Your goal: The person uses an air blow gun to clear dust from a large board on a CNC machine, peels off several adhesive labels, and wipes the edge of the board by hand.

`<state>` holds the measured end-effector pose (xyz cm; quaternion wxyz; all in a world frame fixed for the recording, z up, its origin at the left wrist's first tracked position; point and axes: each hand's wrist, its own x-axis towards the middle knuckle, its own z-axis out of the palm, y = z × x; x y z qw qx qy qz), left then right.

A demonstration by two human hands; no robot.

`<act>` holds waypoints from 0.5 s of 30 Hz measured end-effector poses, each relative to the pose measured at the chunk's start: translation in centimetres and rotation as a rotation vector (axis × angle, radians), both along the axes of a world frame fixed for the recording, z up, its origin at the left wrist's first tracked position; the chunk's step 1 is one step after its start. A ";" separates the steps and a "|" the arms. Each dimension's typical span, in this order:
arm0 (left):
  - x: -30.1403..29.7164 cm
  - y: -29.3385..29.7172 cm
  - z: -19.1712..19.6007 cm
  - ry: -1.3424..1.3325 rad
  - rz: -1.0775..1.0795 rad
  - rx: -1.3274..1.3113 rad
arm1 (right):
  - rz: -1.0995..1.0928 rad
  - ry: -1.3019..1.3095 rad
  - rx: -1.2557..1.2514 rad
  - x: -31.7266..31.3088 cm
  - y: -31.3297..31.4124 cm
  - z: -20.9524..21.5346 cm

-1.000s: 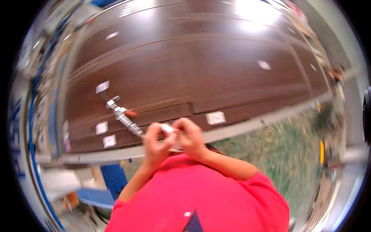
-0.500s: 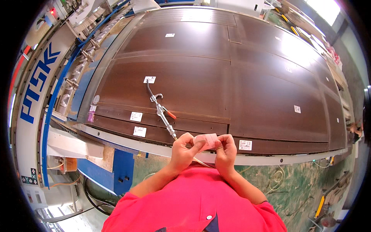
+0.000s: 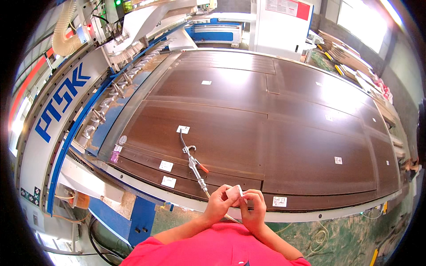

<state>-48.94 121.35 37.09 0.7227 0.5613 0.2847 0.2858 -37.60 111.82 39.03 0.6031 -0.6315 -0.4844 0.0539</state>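
Close to the panel's near edge, my left hand (image 3: 217,205) pinches a small pale pink slip of paper (image 3: 233,193), perhaps a label. My right hand (image 3: 254,207) is closed at the slip's right end, where its fingertips meet a white edge that looks bent up. Just left of my hands an air blow gun (image 3: 193,164) with an orange-red lever lies on the dark brown panel (image 3: 222,126), its thin black nozzle pointing away over a white label (image 3: 183,129). The hose runs from the gun toward me and passes behind my hands.
More white labels (image 3: 279,201) are stuck on the cut panels. A long machine beam (image 3: 62,106) with blue lettering borders the left side, beside a row of tool holders (image 3: 98,116). A white cabinet (image 3: 279,26) stands beyond the table; stacked boards (image 3: 350,55) lie far right.
My view has tilted up, so the table sits lower in it. The hands have come closer together, and the slip has turned from lying flat across to tilted, with its right edge raised.
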 end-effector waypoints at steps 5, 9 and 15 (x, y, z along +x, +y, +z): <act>-0.1 -0.1 1.3 -0.135 -0.082 -0.135 | 0.000 -0.107 0.021 0.3 -0.1 0.1; 0.1 0.2 0.6 -0.195 -0.080 -0.029 | 0.005 -0.167 0.005 0.8 -0.1 -0.1; -0.4 0.3 1.3 -0.168 -0.072 -0.187 | 0.038 -0.244 -0.009 0.8 -0.1 0.2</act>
